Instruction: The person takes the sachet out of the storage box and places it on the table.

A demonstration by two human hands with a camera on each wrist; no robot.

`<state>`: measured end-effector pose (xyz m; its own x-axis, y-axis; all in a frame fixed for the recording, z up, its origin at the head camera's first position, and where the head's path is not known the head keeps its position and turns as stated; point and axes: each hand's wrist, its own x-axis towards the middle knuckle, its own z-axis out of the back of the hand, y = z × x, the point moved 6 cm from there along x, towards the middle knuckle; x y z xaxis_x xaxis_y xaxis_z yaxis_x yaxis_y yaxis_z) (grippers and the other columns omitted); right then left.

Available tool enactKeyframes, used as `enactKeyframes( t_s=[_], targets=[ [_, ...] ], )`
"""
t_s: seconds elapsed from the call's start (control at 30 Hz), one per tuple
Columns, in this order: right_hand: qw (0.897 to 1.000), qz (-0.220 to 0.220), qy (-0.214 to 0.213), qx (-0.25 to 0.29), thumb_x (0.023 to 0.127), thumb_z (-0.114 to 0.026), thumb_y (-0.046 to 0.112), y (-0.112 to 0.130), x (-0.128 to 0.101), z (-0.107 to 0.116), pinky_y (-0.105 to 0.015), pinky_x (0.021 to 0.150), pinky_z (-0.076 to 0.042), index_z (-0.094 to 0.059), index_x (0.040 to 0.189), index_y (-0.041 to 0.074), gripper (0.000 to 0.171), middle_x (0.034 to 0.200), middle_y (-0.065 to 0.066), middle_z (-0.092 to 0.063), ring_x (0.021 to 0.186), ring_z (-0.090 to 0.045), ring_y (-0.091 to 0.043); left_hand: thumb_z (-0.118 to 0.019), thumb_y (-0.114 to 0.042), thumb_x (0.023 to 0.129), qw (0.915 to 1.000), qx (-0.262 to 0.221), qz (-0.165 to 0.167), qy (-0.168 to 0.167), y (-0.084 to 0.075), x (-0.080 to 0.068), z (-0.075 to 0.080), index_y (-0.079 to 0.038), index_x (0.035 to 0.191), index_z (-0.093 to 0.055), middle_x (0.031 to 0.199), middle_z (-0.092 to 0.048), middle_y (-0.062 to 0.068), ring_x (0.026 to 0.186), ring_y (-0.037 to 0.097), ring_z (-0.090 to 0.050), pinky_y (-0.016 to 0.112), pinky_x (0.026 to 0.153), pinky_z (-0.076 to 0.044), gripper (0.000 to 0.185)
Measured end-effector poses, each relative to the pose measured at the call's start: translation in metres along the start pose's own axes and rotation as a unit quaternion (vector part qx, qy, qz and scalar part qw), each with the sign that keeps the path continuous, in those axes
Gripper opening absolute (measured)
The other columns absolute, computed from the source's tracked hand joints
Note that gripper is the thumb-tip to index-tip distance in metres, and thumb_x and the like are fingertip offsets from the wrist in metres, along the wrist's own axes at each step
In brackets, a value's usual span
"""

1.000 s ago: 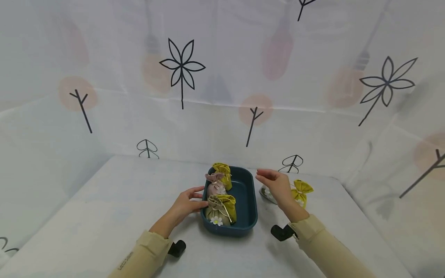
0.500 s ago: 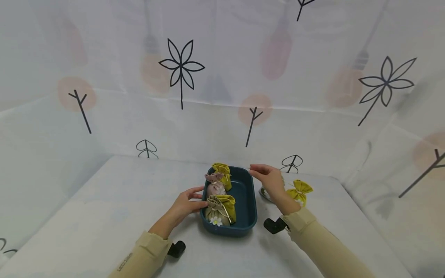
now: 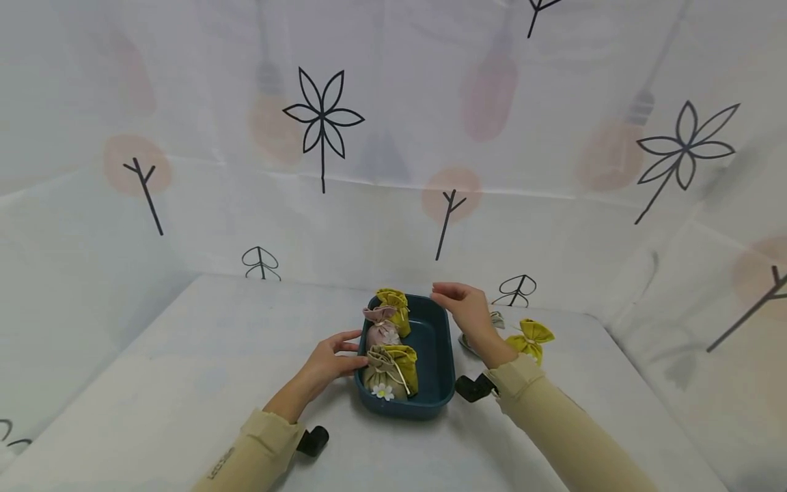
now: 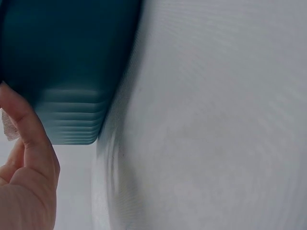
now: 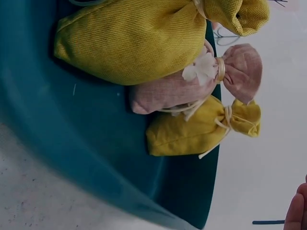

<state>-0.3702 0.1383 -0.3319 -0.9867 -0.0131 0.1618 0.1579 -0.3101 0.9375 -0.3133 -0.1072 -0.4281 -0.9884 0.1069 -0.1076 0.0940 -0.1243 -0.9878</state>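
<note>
A dark blue plastic box (image 3: 433, 355) holds several small drawstring pouches along its left side. They are a yellow pouch (image 3: 401, 321) at the back, a pink pouch (image 5: 168, 93) with a white flower, another yellow pouch (image 5: 129, 45) and a beige pouch (image 3: 384, 376) in front. My left hand (image 3: 332, 359) grips the box's left wall, thumb at the rim and fingers outside. Above the box's back right corner, my right hand (image 3: 470, 311) hovers with bent fingers and nothing visible in them; only its fingertips show in the right wrist view.
Right of the box lie a yellow pouch (image 3: 531, 339) and a greyish pouch (image 3: 496, 319), the latter partly hidden by the right hand. The white table (image 3: 246, 342) meets a printed cloth backdrop (image 3: 381, 225) behind the box.
My right hand has moved left, from beside the box to over its back right corner. The left hand, the box and the pouches have stayed in place.
</note>
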Motion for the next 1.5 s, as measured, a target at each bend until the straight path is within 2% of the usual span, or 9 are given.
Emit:
enactKeyframes(
  t_s=[0.23, 0.43, 0.73, 1.07, 1.3, 1.5],
  targets=[
    [1.0, -0.008, 0.004, 0.0, 0.087, -0.067, 0.018, 0.001, 0.008, -0.01, -0.037, 0.094, -0.044, -0.065, 0.113, 0.005, 0.029, 0.112, -0.01, -0.064, 0.102, -0.057, -0.022, -0.077, -0.012, 0.078, 1.0, -0.005, 0.0, 0.001, 0.001, 0.001, 0.001, -0.009, 0.135, -0.049, 0.117, -0.051, 0.017, 0.088, 0.021, -0.061, 0.033, 0.073, -0.054, 0.064],
    [1.0, -0.013, 0.009, 0.009, 0.087, -0.068, 0.016, 0.002, 0.016, -0.019, -0.038, 0.093, -0.044, -0.066, 0.112, 0.004, 0.028, 0.111, -0.012, -0.064, 0.103, -0.056, -0.024, -0.076, -0.01, 0.078, 1.0, -0.005, 0.001, -0.003, -0.005, -0.004, 0.001, -0.009, 0.135, -0.049, 0.116, -0.052, 0.017, 0.086, 0.02, -0.061, 0.034, 0.073, -0.054, 0.063],
    [1.0, -0.002, 0.021, 0.003, 0.087, -0.068, 0.013, -0.001, 0.027, -0.03, -0.041, 0.094, -0.044, -0.066, 0.111, 0.0, 0.027, 0.111, -0.015, -0.063, 0.104, -0.057, -0.027, -0.075, -0.007, 0.079, 1.0, -0.005, 0.0, -0.008, -0.002, -0.001, 0.001, -0.008, 0.136, -0.048, 0.117, -0.052, 0.016, 0.085, 0.019, -0.061, 0.035, 0.072, -0.054, 0.063],
    [0.997, -0.014, 0.077, -0.024, 0.085, -0.07, 0.015, -0.008, 0.034, -0.046, -0.044, 0.098, -0.04, -0.064, 0.116, 0.002, 0.034, 0.115, -0.014, -0.062, 0.108, -0.055, -0.029, -0.075, -0.008, 0.079, 1.0, -0.007, 0.001, -0.001, -0.005, -0.002, -0.001, -0.008, 0.135, -0.048, 0.117, -0.052, 0.017, 0.085, 0.019, -0.061, 0.034, 0.073, -0.054, 0.063],
    [0.991, -0.006, 0.132, -0.034, 0.084, -0.071, 0.012, -0.011, 0.042, -0.062, -0.043, 0.095, -0.042, -0.061, 0.119, -0.002, 0.039, 0.117, -0.016, -0.061, 0.109, -0.054, -0.031, -0.075, -0.008, 0.079, 1.0, -0.007, 0.005, -0.003, -0.005, -0.002, -0.001, -0.008, 0.136, -0.048, 0.117, -0.053, 0.016, 0.086, 0.018, -0.061, 0.034, 0.072, -0.054, 0.063],
    [0.989, -0.009, 0.137, -0.047, 0.085, -0.069, 0.01, -0.013, 0.044, -0.069, -0.044, 0.095, -0.042, -0.062, 0.118, -0.002, 0.036, 0.118, -0.017, -0.06, 0.11, -0.054, -0.031, -0.075, -0.007, 0.079, 0.9999, -0.011, 0.005, -0.003, -0.004, -0.001, -0.001, -0.007, 0.136, -0.048, 0.116, -0.052, 0.016, 0.085, 0.018, -0.061, 0.034, 0.072, -0.054, 0.063]
  ],
)
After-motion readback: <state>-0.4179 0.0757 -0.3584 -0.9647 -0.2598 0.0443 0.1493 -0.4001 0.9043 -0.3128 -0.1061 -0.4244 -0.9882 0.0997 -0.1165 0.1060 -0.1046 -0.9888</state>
